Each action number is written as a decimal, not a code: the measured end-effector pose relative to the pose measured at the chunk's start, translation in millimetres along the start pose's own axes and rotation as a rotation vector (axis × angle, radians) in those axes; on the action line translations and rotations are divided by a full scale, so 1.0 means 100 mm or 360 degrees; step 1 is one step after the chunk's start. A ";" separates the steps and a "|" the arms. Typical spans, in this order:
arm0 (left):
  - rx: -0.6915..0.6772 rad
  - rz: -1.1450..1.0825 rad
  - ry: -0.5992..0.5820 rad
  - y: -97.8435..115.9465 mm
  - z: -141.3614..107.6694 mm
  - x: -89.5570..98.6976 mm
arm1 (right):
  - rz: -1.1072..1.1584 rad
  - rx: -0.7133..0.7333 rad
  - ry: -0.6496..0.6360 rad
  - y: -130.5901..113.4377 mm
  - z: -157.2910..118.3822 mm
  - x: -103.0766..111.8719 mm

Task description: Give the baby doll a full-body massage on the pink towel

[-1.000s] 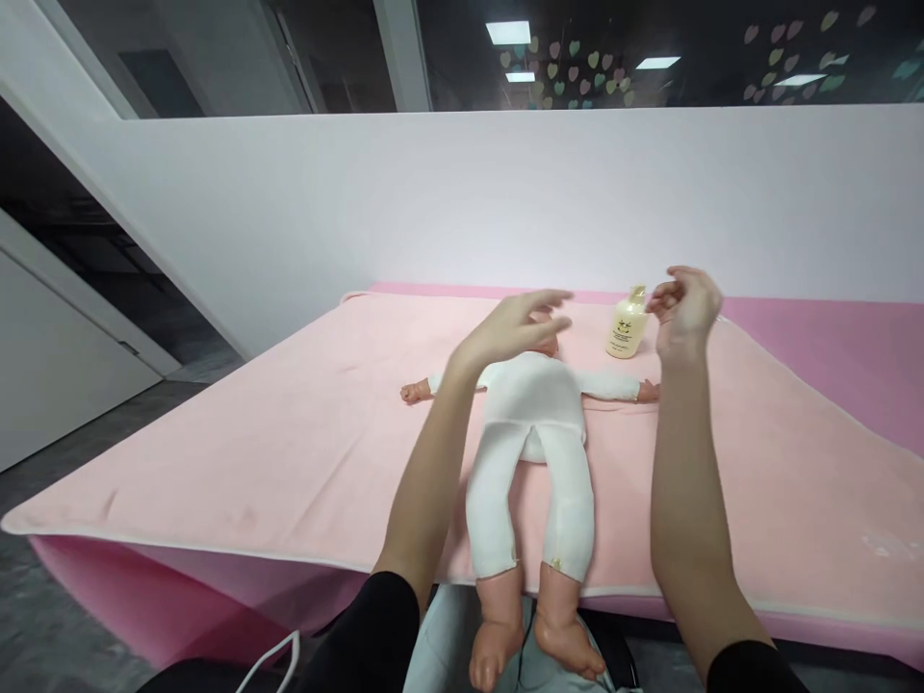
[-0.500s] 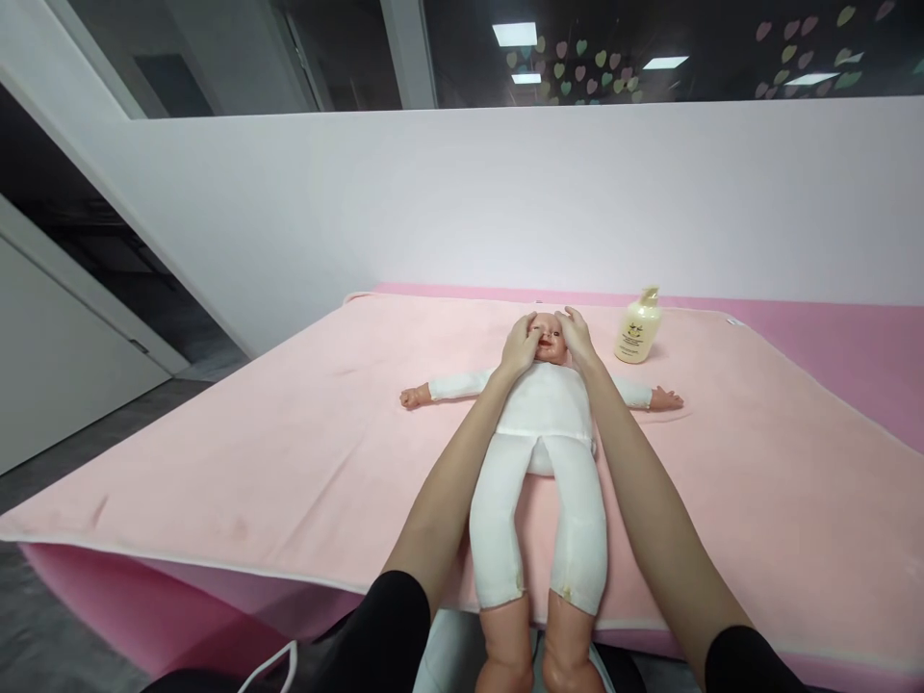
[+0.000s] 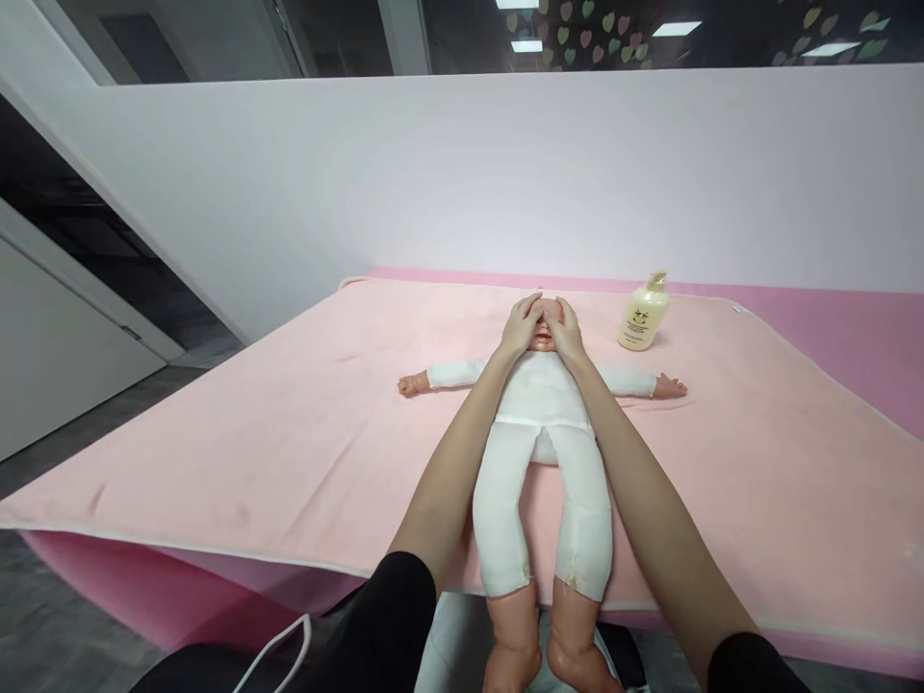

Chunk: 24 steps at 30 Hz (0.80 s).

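Observation:
A baby doll [image 3: 541,395] with a white cloth body lies on its back, arms spread to both sides and feet toward me past the near edge. My left hand [image 3: 520,327] rests on the left side of its head, fingers laid out along the temple. On the other side my right hand [image 3: 567,333] lies the same way, fingers extended. Both thumbs meet near the eyes and cover them; the mouth and chin show between the palms. Neither hand appears to grip anything.
Pink towel [image 3: 303,414] covers the padded table under the doll. A pale yellow pump bottle [image 3: 642,316] stands on it to the right of the head. White wall [image 3: 462,173] rises behind the table. A white cable [image 3: 289,650] hangs near my left sleeve.
My right hand has moved inward from the side of the doll's head onto its face. Both thumbs are now over the eyes. The view has tilted slightly downward.

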<state>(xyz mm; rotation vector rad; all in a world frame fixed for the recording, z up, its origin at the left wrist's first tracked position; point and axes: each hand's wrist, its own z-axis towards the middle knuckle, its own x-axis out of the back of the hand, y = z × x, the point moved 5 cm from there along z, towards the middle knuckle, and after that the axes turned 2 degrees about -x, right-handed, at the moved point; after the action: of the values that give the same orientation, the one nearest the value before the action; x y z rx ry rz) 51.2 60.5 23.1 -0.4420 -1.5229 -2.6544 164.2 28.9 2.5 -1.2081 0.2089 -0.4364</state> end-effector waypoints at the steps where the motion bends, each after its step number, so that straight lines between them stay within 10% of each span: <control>1: -0.0035 0.0006 -0.0001 0.00 -0.01 0.00 | 0.0018 -0.0018 -0.0007 0.00 -0.01 -0.01; 24: 0.0047 -0.0210 0.0020 -0.07 -0.08 0.08 | 0.0149 0.0025 -0.0119 0.08 0.07 -0.01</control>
<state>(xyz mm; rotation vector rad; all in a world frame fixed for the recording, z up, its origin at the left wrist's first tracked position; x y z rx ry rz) 40.5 57.7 15.9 -0.3341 -1.6400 -2.7212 167.6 37.3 -3.1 -1.1917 0.1965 -0.3100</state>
